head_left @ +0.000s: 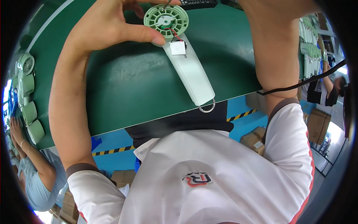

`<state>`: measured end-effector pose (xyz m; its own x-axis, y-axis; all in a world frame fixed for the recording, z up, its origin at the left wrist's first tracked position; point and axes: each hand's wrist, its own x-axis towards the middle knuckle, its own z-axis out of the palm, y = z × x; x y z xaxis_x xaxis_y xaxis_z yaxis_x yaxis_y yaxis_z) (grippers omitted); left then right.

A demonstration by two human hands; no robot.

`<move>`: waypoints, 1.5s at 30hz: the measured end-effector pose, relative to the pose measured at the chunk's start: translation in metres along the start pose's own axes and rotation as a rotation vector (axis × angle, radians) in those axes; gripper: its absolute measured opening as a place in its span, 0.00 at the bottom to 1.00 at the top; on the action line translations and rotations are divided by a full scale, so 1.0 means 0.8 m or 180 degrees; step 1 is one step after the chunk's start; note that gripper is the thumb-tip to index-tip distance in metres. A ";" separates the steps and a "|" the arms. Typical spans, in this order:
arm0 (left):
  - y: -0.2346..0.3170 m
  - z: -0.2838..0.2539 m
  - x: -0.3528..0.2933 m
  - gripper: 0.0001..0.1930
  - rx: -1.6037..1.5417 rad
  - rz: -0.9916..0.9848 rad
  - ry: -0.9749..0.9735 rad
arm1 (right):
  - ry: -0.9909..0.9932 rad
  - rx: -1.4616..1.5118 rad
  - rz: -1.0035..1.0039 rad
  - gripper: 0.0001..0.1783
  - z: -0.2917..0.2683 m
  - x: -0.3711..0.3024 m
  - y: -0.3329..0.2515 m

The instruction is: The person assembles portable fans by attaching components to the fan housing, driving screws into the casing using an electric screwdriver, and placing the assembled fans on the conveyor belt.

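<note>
Over the green desk (123, 97), a pale fan (186, 65) points its handle (195, 82) to the near edge (156, 116), wires (176, 34) showing at its round head (166, 21). The left hand (115, 28) grips this head; the right hand is out of view, its hold I cannot tell.

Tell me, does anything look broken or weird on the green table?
Nothing looks spilled or clearly broken. The odd part is the fan's round head: red and black wires run bare from it toward a white square piece over the handle. Wires are usually tucked away, so it looks opened up.
</note>
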<state>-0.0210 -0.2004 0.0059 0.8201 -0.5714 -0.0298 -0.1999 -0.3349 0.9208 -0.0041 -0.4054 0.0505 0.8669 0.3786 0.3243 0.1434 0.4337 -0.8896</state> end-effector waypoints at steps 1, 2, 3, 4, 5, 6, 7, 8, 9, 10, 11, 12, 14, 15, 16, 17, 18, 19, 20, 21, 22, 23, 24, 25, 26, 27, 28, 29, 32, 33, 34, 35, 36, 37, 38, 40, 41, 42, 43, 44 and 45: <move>-0.001 -0.001 0.001 0.27 0.0000 0.0010 -0.0015 | -0.0024 0.0001 -0.0001 0.17 0.000 0.000 0.000; -0.002 -0.001 0.000 0.27 0.0014 0.0028 0.0000 | -0.0047 -0.0003 -0.0008 0.16 0.000 0.000 -0.002; -0.004 -0.001 0.001 0.26 -0.0173 0.0025 -0.0031 | -0.0069 -0.0013 -0.0020 0.16 0.000 0.000 -0.004; -0.009 0.000 0.003 0.24 -0.0356 0.0039 -0.0079 | -0.0078 -0.0037 -0.0044 0.16 -0.001 0.000 -0.005; -0.023 0.001 -0.005 0.24 -0.0302 0.0027 -0.0030 | -0.0136 0.0007 -0.0067 0.16 0.002 0.002 -0.001; -0.045 0.004 -0.013 0.29 0.0056 0.0438 0.0176 | -0.0194 0.0048 -0.0093 0.16 0.005 0.004 0.002; -0.059 0.004 -0.011 0.34 0.0393 0.0924 0.0342 | -0.0216 0.0013 -0.0142 0.16 0.020 -0.002 0.003; -0.058 0.004 -0.009 0.33 0.0285 0.0972 0.0360 | -0.0217 -0.0022 -0.0196 0.16 0.021 -0.001 0.005; -0.055 0.008 -0.006 0.30 0.0151 0.1047 0.0465 | -0.0219 -0.0053 -0.0249 0.16 0.024 -0.005 0.004; -0.055 0.007 -0.007 0.29 0.0212 0.0943 0.0378 | -0.0211 -0.0071 -0.0286 0.16 0.021 -0.002 0.005; -0.053 0.005 -0.007 0.28 0.0275 0.0834 0.0293 | -0.0204 -0.0085 -0.0320 0.16 0.021 0.002 0.006; -0.051 0.006 -0.006 0.26 0.0265 0.0763 0.0326 | -0.0197 -0.0096 -0.0353 0.16 0.025 -0.001 0.004; -0.058 0.004 -0.010 0.26 0.0426 0.0730 0.0393 | -0.0208 -0.0072 -0.0380 0.15 0.027 -0.001 0.004; -0.061 0.003 -0.011 0.26 0.0560 0.0688 0.0467 | -0.0214 -0.0058 -0.0391 0.15 0.028 -0.001 0.004; -0.063 0.004 -0.010 0.26 0.0559 0.0645 0.0478 | -0.0217 -0.0049 -0.0385 0.15 0.028 -0.001 0.004; -0.065 0.005 -0.010 0.26 0.0565 0.0644 0.0475 | -0.0222 -0.0041 -0.0378 0.15 0.030 0.000 0.006; -0.067 0.006 -0.010 0.26 0.0518 0.0693 0.0549 | -0.0226 -0.0032 -0.0370 0.15 0.030 0.003 0.008; -0.067 0.007 -0.010 0.26 0.0469 0.0752 0.0625 | -0.0234 -0.0033 -0.0365 0.15 0.029 0.000 0.006; -0.065 0.007 -0.011 0.26 0.0472 0.0761 0.0626 | -0.0241 -0.0035 -0.0359 0.15 0.029 0.000 0.006; -0.062 0.007 -0.012 0.26 0.0515 0.0631 0.0573 | -0.0249 -0.0036 -0.0353 0.15 0.031 -0.003 0.005; -0.059 0.006 -0.013 0.26 0.0564 0.0494 0.0524 | -0.0261 -0.0027 -0.0347 0.15 0.031 -0.003 0.005; -0.056 0.006 -0.014 0.26 0.0573 0.0493 0.0529 | -0.0267 -0.0023 -0.0354 0.15 0.034 -0.003 0.004; -0.052 0.006 -0.014 0.25 0.0574 0.0452 0.0488 | -0.0201 0.0244 -0.0273 0.14 0.038 -0.004 0.002; -0.048 0.006 -0.013 0.25 0.0573 0.0420 0.0443 | -0.0131 0.0503 -0.0196 0.15 0.041 -0.004 0.001; -0.047 0.007 -0.012 0.25 0.0581 0.0428 0.0444 | -0.0134 0.0501 -0.0207 0.15 0.041 0.001 0.009; -0.045 0.007 -0.011 0.24 0.0509 0.0538 0.0454 | -0.0323 0.0654 -0.0297 0.15 0.038 0.010 0.024; -0.044 0.008 -0.012 0.23 0.0434 0.0643 0.0468 | -0.0518 0.0810 -0.0380 0.14 0.040 0.016 0.029; -0.042 0.007 -0.012 0.23 0.0440 0.0644 0.0473 | -0.0524 0.0812 -0.0385 0.14 0.041 0.011 0.026; -0.040 0.007 -0.013 0.22 0.0421 0.0516 0.0435 | -0.0227 0.0796 -0.0459 0.14 0.045 -0.001 0.020; -0.042 0.006 -0.013 0.22 0.0388 0.0572 0.0435 | -0.0429 0.0832 -0.0490 0.14 0.042 0.006 0.034; -0.044 0.007 -0.014 0.21 0.0345 0.0618 0.0443 | -0.0635 0.0871 -0.0504 0.14 0.044 0.010 0.040; -0.045 0.006 -0.015 0.21 0.0341 0.0605 0.0452 | -0.0641 0.0881 -0.0492 0.14 0.046 0.005 0.039; -0.045 0.005 -0.015 0.20 0.0415 0.0525 0.0373 | -0.0446 0.0593 -0.0833 0.14 0.051 -0.005 0.035; -0.047 0.005 -0.014 0.20 0.0467 0.0445 0.0287 | -0.0242 0.0290 -0.1154 0.14 0.054 -0.011 0.034; -0.047 0.006 -0.013 0.20 0.0436 0.0420 0.0305 | -0.0252 0.0297 -0.1112 0.14 0.047 -0.005 0.043; -0.040 0.007 -0.014 0.18 0.0380 0.0425 0.0292 | -0.1262 0.0511 -0.1332 0.08 0.031 0.017 0.070; -0.039 0.006 -0.015 0.18 0.0330 0.0384 0.0341 | -0.1293 0.0537 -0.1261 0.08 0.034 0.016 0.073; -0.038 0.005 -0.015 0.18 0.0260 0.0390 0.0228 | -0.1315 0.0231 -0.1373 0.08 0.035 0.015 0.072; -0.042 0.005 -0.015 0.18 0.0187 0.0407 0.0117 | -0.1345 -0.0082 -0.1487 0.08 0.033 0.013 0.072; -0.053 0.005 -0.012 0.17 0.0392 0.1016 0.0114 | -0.1359 -0.1982 -0.2686 0.12 0.027 0.012 0.081; -0.063 0.001 -0.016 0.18 0.0757 0.0280 0.0078 | -0.1424 -0.1959 -0.2629 0.12 0.017 0.003 0.075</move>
<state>-0.0216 -0.1767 -0.0403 0.8061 -0.5888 0.0585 -0.3893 -0.4532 0.8019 0.0001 -0.3672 0.0024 0.1652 0.4751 0.8643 0.9135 0.2567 -0.3157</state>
